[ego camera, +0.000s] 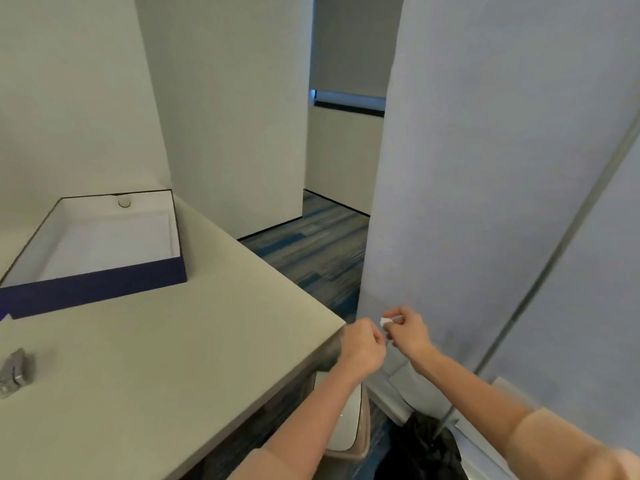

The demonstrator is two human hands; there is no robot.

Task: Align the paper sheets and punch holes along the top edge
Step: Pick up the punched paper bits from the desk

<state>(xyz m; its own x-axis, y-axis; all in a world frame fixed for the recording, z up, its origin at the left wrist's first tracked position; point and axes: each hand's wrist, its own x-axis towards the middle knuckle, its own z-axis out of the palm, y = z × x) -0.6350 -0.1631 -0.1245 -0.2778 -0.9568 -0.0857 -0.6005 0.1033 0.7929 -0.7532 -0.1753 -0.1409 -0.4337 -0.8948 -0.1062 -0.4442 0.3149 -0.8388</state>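
Both hands off the table: right hand pinches a white scrap, left hand fisted.

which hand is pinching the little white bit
The right hand, beyond the table corner: its fingertips pinch the small white scrap. The left hand beside it is a closed fist.

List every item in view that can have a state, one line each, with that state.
Box: open, lid off, nothing visible inside but its white lining.
Hole punch: resting on the table, untouched.
Bin: on the floor beside the table, below the hands; contents not visible.
Left hand: closed in a loose fist, past the table corner.
Right hand: pinching a small white scrap.
Window blind: lowered almost fully.
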